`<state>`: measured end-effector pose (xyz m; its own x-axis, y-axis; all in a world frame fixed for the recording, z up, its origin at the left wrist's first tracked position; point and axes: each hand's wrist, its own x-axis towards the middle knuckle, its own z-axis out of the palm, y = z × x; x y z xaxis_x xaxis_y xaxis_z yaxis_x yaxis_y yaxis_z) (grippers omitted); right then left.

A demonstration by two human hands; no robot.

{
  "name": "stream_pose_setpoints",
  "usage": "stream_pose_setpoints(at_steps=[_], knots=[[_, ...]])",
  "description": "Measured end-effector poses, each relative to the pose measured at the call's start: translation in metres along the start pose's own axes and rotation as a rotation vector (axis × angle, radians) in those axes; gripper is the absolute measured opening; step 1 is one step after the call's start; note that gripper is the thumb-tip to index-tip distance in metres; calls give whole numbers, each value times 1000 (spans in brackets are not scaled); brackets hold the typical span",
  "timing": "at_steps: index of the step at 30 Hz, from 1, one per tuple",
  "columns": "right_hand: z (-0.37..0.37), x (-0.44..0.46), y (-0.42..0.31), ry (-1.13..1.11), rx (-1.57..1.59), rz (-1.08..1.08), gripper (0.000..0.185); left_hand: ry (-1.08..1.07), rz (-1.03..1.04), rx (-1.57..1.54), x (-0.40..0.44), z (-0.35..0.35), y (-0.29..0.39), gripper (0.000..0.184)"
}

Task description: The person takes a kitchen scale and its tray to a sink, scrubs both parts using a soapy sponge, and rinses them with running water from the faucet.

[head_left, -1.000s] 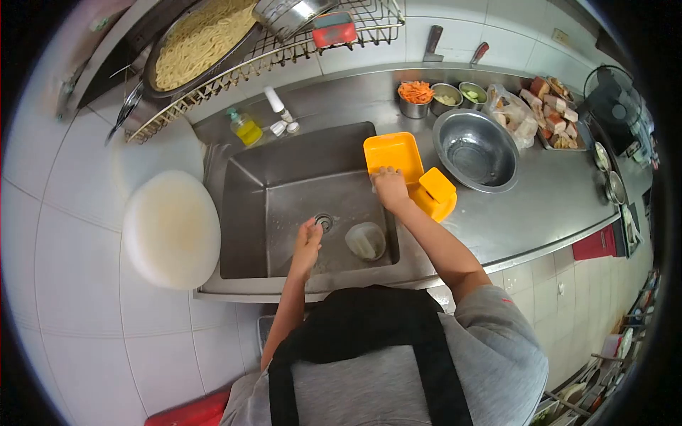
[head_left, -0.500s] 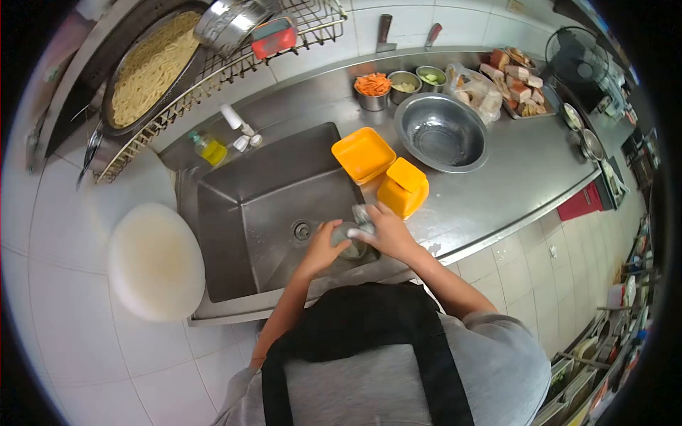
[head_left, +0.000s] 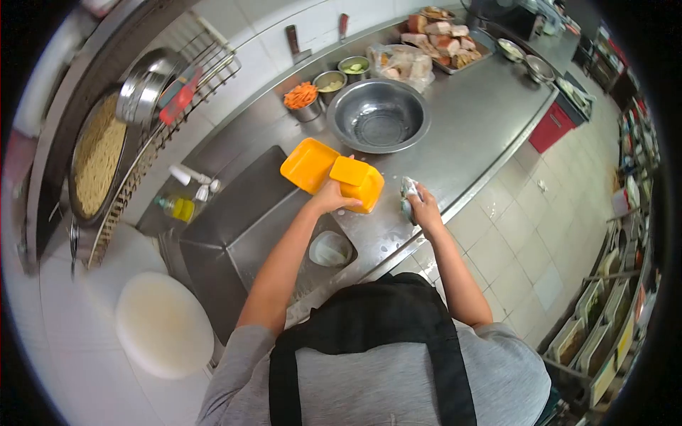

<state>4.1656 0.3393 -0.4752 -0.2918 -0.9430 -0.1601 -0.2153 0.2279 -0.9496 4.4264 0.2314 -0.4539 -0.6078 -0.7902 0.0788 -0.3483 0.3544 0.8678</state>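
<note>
My left hand (head_left: 331, 198) is closed on a yellow plastic container (head_left: 367, 190) at the sink's right edge, its thumb along the near side. A smaller yellow piece (head_left: 349, 170) sits on top of that container. Beside them an open yellow container (head_left: 308, 165) stands at the edge of the sink. My right hand (head_left: 425, 211) grips a crumpled whitish-green cloth (head_left: 408, 192) over the counter near its front edge. Inside the sink (head_left: 227, 273), a translucent round container (head_left: 329, 248) lies near the right wall, apart from both hands.
A large metal bowl (head_left: 379, 117) stands behind the yellow containers. Farther back are a tin of carrot strips (head_left: 301, 97), other small tins, a plastic bag (head_left: 401, 65) and a tray of meat chunks (head_left: 455, 50). Two knives hang on the wall. A wire rack (head_left: 206, 53) overhangs the left.
The translucent container has left my hands and lies in the sink. My left hand has moved onto the yellow container; my right has gone right with the cloth. The view has turned right.
</note>
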Motion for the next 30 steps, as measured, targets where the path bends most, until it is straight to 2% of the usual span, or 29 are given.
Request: stream_pose_setpoints(at_steps=[3, 5, 6, 7, 9, 11, 12, 15, 18, 21, 22, 24, 27, 30], knots=[[13, -7, 4, 52, 84, 17, 53, 57, 53, 407, -13, 12, 2, 115], [28, -15, 10, 66, 100, 6, 50, 71, 83, 403, -25, 20, 4, 113], [38, -19, 17, 85, 10, -51, 47, 65, 73, 389, -34, 26, 7, 113], [55, -20, 33, 61, 62, -125, 47, 63, 63, 375, -42, 32, 11, 113], [72, -29, 42, 82, 6, -224, 49, 161, 81, 384, -58, 51, 17, 110], [68, -22, 44, 46, 73, -28, 51, 253, 84, 355, -72, 60, 21, 110], [65, -20, 43, 24, 104, 70, 52, 249, 73, 296, -79, 61, 20, 108], [70, -13, 58, -58, 323, 52, 53, 212, -64, -553, -100, 67, 16, 88], [61, -23, 51, -109, 227, 86, 53, 320, -250, -1057, -115, 68, -2, 64], [65, -35, 46, -181, 134, 21, 53, 507, -715, -981, -109, 94, -2, 61], [65, -39, 46, -205, 90, -15, 53, 547, -751, -1009, -108, 100, 0, 56], [64, -43, 44, -247, 204, -4, 52, 622, -815, -1064, -101, 106, 6, 49], [60, -48, 36, -316, 298, -41, 51, 686, -636, -1113, -106, 111, 5, 50], [53, -55, 30, -348, 321, -121, 48, 493, -271, -1292, -117, 105, 1, 56]])
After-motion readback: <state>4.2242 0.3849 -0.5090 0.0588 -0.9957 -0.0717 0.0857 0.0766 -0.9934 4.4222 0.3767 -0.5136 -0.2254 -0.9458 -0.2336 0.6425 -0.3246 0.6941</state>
